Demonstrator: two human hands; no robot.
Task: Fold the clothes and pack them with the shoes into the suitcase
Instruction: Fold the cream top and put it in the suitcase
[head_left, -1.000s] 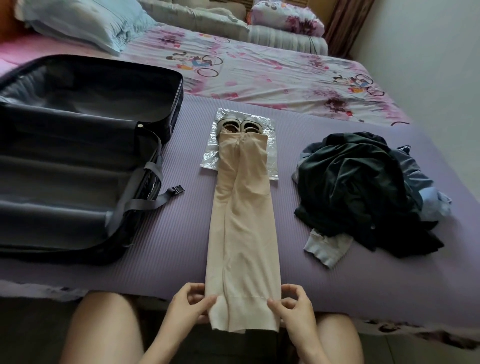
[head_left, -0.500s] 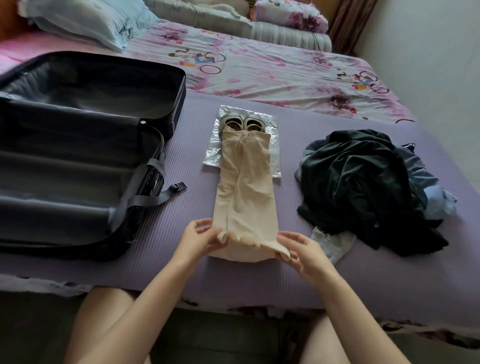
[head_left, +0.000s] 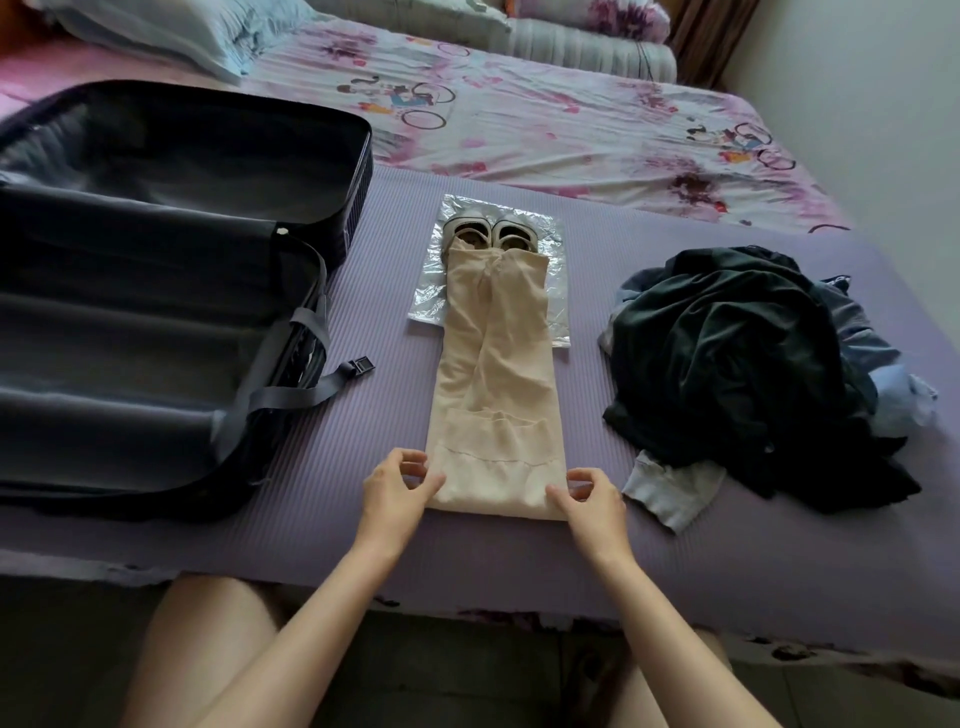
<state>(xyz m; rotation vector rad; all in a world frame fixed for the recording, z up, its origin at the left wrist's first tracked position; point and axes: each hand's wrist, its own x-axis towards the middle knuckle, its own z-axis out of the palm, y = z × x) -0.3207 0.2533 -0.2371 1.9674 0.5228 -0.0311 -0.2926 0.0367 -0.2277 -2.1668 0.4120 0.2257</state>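
A pair of beige leggings (head_left: 496, 374) lies lengthwise on a purple mat (head_left: 322, 525) spread over a bed (head_left: 571, 135), its near end folded over on itself. At that fold's two corners sit the person's hands: the left hand (head_left: 397, 486) and the right hand (head_left: 589, 501) each rest a thumb on a corner with fingers loosely curled (whether they pinch the fabric cannot be told). The far end of the leggings overlaps a pair of shoes (head_left: 488, 234) lying on a crinkled silver bag (head_left: 553, 231). Left of the leggings a dark suitcase (head_left: 156, 312) lies open. To their right is a heap of dark clothes (head_left: 743, 364).
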